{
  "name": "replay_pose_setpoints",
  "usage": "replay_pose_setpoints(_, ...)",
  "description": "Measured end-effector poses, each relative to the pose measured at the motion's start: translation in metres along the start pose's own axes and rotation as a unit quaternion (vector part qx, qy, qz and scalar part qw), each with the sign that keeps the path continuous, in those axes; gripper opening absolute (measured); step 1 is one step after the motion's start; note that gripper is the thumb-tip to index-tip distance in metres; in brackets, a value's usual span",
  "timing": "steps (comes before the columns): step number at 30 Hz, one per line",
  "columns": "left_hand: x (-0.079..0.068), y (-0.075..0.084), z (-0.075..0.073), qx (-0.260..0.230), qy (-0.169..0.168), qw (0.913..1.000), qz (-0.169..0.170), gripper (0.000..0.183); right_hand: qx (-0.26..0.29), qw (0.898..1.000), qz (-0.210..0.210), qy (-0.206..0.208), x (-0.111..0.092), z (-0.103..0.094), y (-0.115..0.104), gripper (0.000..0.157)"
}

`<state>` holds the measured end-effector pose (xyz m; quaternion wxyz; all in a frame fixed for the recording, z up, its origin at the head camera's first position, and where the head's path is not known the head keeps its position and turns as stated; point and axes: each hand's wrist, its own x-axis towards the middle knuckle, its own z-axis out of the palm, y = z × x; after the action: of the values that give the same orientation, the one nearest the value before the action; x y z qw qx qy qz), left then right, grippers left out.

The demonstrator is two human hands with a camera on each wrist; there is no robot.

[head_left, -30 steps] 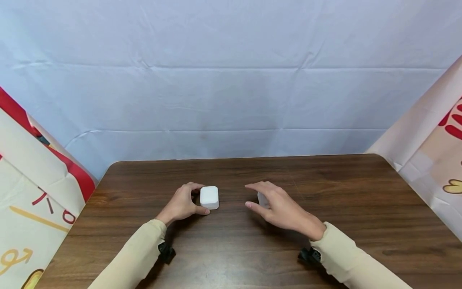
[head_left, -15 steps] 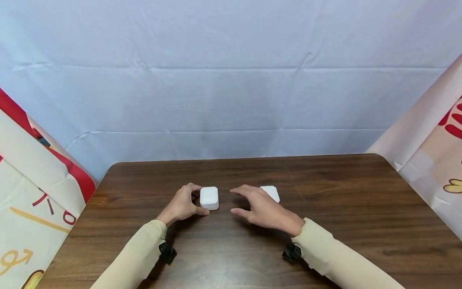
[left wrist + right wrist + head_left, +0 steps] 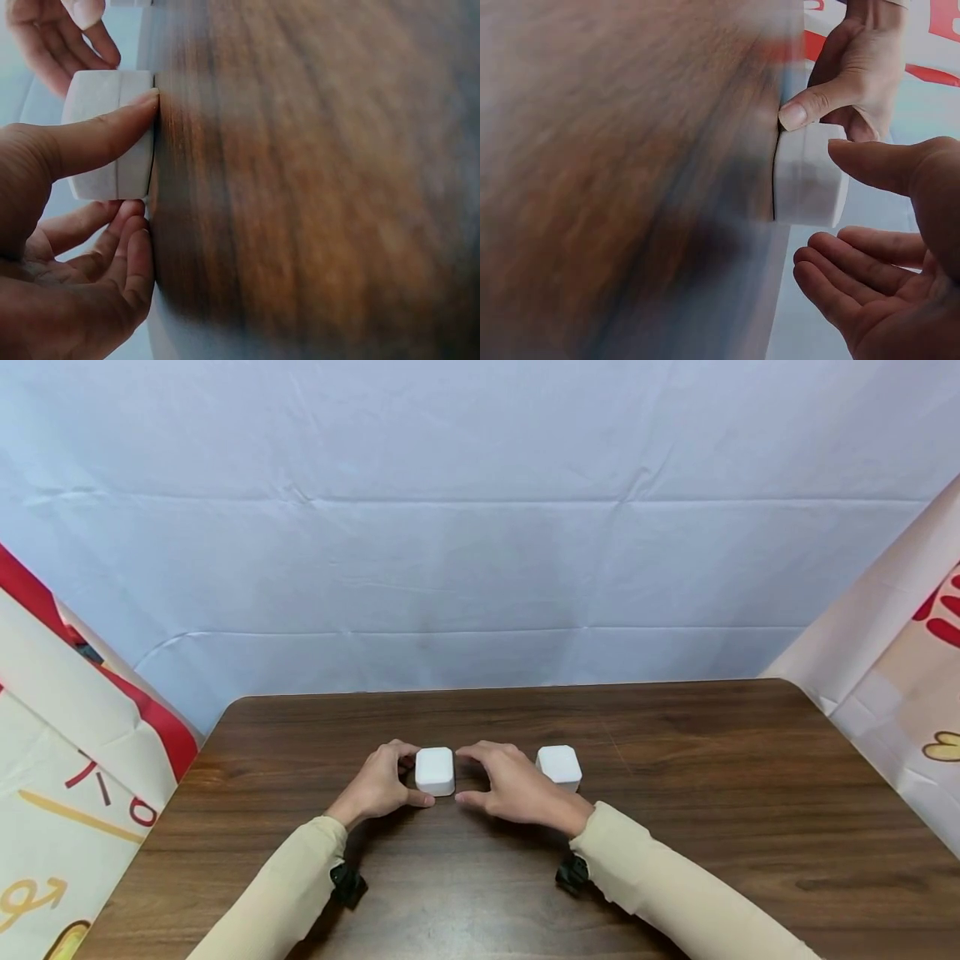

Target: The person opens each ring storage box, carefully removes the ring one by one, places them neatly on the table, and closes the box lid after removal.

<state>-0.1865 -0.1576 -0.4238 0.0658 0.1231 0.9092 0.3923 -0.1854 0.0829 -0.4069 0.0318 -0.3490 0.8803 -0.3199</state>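
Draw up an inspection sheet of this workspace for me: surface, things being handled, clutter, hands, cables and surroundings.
Surface: dark-brown wood-grain tabletop, far corners rounded.
Things being handled: white rounded-square box, seam around its side, resting on the tabletop between the hands; matching white rounded-square second box, right of it, partly hidden by the right hand.
Clutter: nothing seen.
Left hand: thumb and fingers curled about the first box's left side.
Right hand: thumb and fingers spread apart at that box's right side; contact unclear.
Cables: nothing seen.
Surroundings: pale-blue creased backdrop behind; printed sheets on both sides; black wrist devices by the cream sleeves.
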Motion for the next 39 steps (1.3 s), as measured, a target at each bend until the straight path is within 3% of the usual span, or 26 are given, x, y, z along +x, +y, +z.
replay_pose_setpoints(12,0.001,0.0,0.0,-0.006,-0.004,1.0,-0.002,0.06,0.008,0.999,0.038,-0.022,0.016,0.007,0.0,0.063)
replay_pose_setpoints(26,0.002,0.0,0.0,-0.008,-0.005,0.9999,-0.006,0.06,0.006,0.999,0.034,-0.013,0.03,0.013,0.001,0.067)
replay_pose_setpoints(39,0.002,0.0,0.0,-0.009,-0.002,0.9999,-0.006,0.058,0.045,0.998,0.033,-0.02,0.031,0.015,0.003,0.062)
